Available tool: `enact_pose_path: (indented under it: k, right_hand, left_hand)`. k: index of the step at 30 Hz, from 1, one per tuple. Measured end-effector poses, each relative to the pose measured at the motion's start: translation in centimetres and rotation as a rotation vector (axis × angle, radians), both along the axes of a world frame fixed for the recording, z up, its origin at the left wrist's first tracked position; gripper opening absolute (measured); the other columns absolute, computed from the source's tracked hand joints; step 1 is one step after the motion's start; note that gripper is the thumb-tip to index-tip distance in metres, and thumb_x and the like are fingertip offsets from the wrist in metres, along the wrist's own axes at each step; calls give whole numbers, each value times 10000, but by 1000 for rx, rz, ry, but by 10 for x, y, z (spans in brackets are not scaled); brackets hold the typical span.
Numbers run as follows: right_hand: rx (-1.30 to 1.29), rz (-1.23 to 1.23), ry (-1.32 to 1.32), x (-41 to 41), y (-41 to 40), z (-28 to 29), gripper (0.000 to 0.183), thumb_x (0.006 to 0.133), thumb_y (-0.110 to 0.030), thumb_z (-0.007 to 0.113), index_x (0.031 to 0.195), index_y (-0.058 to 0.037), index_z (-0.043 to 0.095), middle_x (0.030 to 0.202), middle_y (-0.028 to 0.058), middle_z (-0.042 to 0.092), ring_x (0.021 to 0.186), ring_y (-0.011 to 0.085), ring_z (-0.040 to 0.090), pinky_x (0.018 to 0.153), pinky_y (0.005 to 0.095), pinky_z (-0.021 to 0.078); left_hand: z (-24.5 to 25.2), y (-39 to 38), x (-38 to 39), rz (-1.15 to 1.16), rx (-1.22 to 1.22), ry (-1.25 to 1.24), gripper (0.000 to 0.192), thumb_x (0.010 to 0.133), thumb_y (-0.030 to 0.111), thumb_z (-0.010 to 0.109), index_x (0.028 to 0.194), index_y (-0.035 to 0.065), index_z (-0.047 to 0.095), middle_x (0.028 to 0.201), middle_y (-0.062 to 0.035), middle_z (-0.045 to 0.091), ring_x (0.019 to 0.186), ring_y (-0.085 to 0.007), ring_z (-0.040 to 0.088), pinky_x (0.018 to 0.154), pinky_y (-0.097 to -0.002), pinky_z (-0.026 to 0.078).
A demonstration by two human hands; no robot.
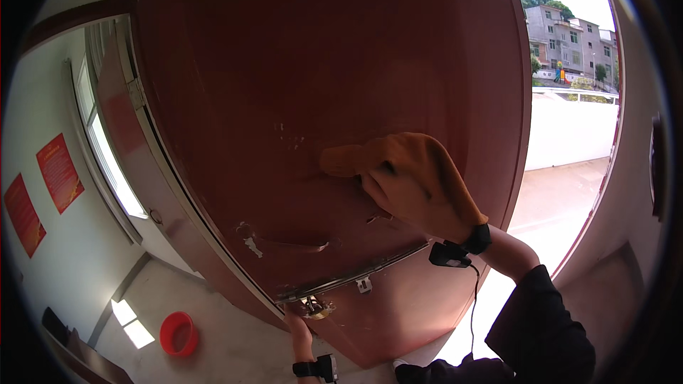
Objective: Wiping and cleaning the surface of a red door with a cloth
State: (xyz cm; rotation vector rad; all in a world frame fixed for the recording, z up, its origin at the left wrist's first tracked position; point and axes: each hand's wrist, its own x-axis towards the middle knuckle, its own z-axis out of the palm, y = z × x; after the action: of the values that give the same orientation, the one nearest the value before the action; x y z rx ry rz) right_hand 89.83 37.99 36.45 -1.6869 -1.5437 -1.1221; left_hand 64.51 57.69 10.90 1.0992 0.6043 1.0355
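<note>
A dark red door [331, 74] fills the middle of the view. My right hand [405, 186] is wrapped in or covered by a brown cloth [427, 170], part of which lies against the door's face. My left hand [297, 325] is low at the door's left edge, just below a metal slide bolt [368, 272]; its fingers are mostly hidden. Beside it a brass padlock [316, 308] hangs from the bolt. Above the bolt is a door handle [299, 247]. Both wrists wear black straps with small devices.
A red plastic basin [179, 334] stands on the floor at lower left. Two red posters [60, 173] hang on the left wall near a window [109, 154]. On the right, a bright doorway opens onto a white parapet [573, 130], with buildings beyond.
</note>
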Motion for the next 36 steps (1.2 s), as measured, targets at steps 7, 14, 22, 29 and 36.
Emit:
enact_pose_path:
  k: [7, 14, 22, 29, 36]
  right_hand:
    - [-188, -407, -576, -83, -4, 2, 214, 764, -144, 514, 960, -83, 575, 1042, 60, 496, 849, 148, 542, 772, 295, 450]
    - [-299, -49, -364, -90, 16, 12, 201, 719, -188, 564, 885, -77, 578, 855, 27, 493, 788, 147, 535, 720, 283, 452]
    - [205, -208, 53, -21, -47, 3, 139, 724, -48, 606, 861, -26, 594, 814, 160, 557, 692, 288, 572, 606, 341, 478]
    - [112, -12, 65, -32, -41, -10, 187, 734, -57, 600, 920, -50, 579, 817, 146, 542, 664, 267, 564, 559, 323, 473]
    - [-96, -77, -34, -60, -8, -30, 233, 690, -98, 588, 921, -72, 586, 921, 68, 526, 794, 232, 546, 618, 309, 495]
  left_hand:
    - [-40, 21, -4, 29, 76, -36, 408, 931, 373, 331, 1195, 73, 412, 1143, -25, 464, 1041, -146, 419, 931, -306, 299]
    - [14, -8, -1, -59, -59, -66, 492, 943, 393, 277, 1266, 32, 359, 1230, -51, 456, 1118, -175, 436, 956, -316, 325]
    - [5, -11, 1, 55, -72, -72, 457, 941, 369, 292, 1263, 53, 362, 1227, -38, 449, 1115, -162, 419, 949, -309, 308]
    - [-5, -5, 2, 103, -46, -64, 419, 935, 353, 293, 1212, 63, 415, 1145, -27, 497, 1043, -152, 458, 904, -322, 339]
    - [4, -9, 4, 48, -100, -65, 466, 939, 385, 303, 1249, 46, 382, 1199, -38, 473, 1084, -163, 448, 921, -311, 339]
